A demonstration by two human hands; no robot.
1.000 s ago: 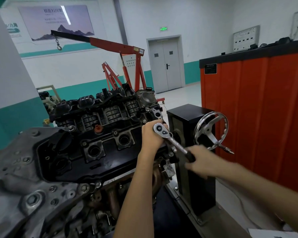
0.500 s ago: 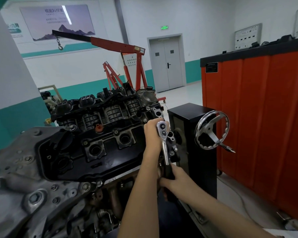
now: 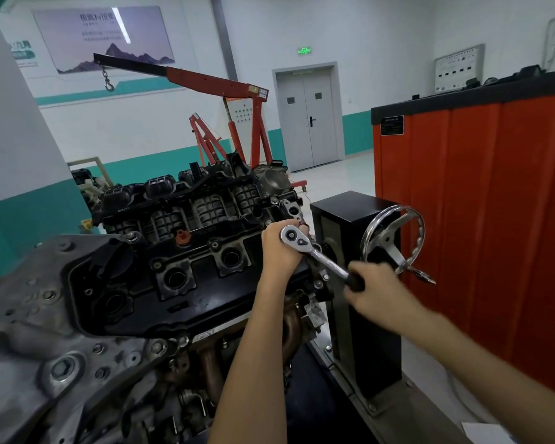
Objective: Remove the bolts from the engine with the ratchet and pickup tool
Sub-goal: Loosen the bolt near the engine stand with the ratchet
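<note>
Stand: a black engine stand (image 3: 350,299), an upright column on a grey base rail (image 3: 383,408) that lies along the floor.
On the stand: the engine (image 3: 173,251), held off the floor with its black top cover tilted toward the camera; a chrome handwheel (image 3: 393,241) on the column's side.
Floor: pale, glossy floor (image 3: 343,177).
On the floor: a red hoist (image 3: 257,129) behind the engine, an orange cabinet (image 3: 494,219) at right, and possibly a white sheet (image 3: 484,432), cut off by the frame.
</note>
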